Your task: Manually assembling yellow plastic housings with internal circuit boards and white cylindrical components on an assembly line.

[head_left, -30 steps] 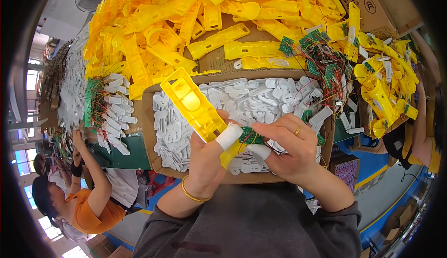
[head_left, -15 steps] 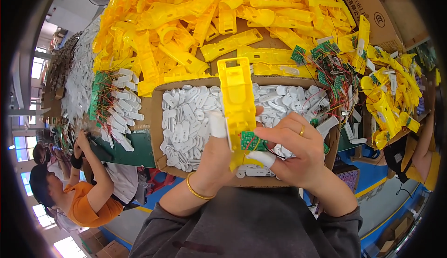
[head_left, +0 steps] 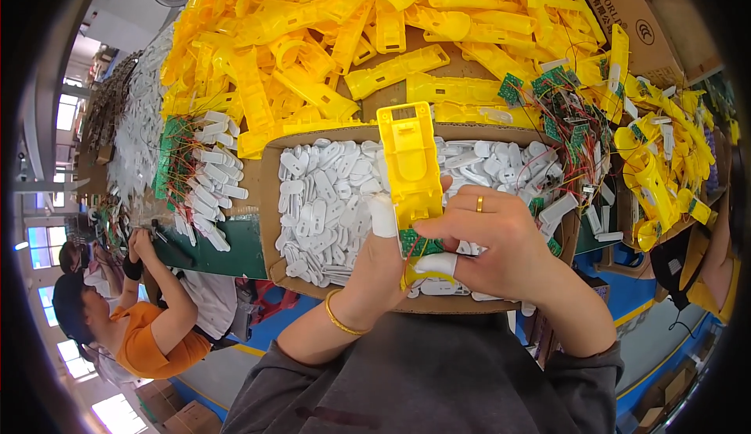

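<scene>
A long yellow plastic housing (head_left: 409, 160) stands with its hollow side toward me. My left hand (head_left: 377, 266) is closed round its lower left side, the thumb wrapped in white. At the housing's lower part sits a small green circuit board (head_left: 413, 243) with thin red wires. My right hand (head_left: 497, 234), wearing a ring, is closed on the board: the index finger presses near its upper edge, the white-wrapped thumb lies below. The fingers partly hide the board. Beneath both hands a cardboard box (head_left: 271, 199) holds many flat white plastic pieces (head_left: 321, 191).
A heap of yellow housings (head_left: 297, 35) covers the table's far side. Wired green boards (head_left: 567, 105) lie at the right, beside a pile of yellow parts (head_left: 661, 168). More boards (head_left: 174, 160) with white pieces lie left. A co-worker in orange (head_left: 160, 340) works at the left.
My right hand's index finger has moved over the board and now covers more of it. The housing has tilted slightly. The whole view has shifted a little.
</scene>
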Demonstrator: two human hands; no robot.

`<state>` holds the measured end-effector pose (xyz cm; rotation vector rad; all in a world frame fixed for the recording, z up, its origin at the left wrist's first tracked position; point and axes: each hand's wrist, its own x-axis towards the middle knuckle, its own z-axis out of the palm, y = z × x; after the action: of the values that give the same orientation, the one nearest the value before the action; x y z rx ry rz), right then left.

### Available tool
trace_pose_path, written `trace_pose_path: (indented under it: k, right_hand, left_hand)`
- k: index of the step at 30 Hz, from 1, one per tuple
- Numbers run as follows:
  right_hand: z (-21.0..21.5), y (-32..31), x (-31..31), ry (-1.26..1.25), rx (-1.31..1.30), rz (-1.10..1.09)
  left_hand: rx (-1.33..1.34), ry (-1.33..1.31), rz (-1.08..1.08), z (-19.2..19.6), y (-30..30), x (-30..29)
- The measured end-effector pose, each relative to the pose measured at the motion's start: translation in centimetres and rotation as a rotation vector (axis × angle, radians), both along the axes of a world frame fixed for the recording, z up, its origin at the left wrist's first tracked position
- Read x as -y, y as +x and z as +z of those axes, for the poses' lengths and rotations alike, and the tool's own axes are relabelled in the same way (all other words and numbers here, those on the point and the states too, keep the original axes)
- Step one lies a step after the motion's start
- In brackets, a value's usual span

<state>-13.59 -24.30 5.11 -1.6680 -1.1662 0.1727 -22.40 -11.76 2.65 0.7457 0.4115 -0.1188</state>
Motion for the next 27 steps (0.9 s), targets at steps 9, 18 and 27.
trace_pose_path:
  k: [9,18,27]
  right_hand:
    - [-1.9,-1.5,-0.6,0.016,0.359,-0.226]
    - [-1.0,-4.0,0.2,-0.028,0.530,-0.307]
    - [-1.0,-4.9,0.3,0.016,0.472,-0.332]
  left_hand:
    - [0.131,0.499,0.190,1.0,0.0,0.5]
    - [0.260,0.491,-0.063,1.5,-1.0,-0.3]
    - [0.162,0.500,-0.113,2.7,-1.4,-0.4]
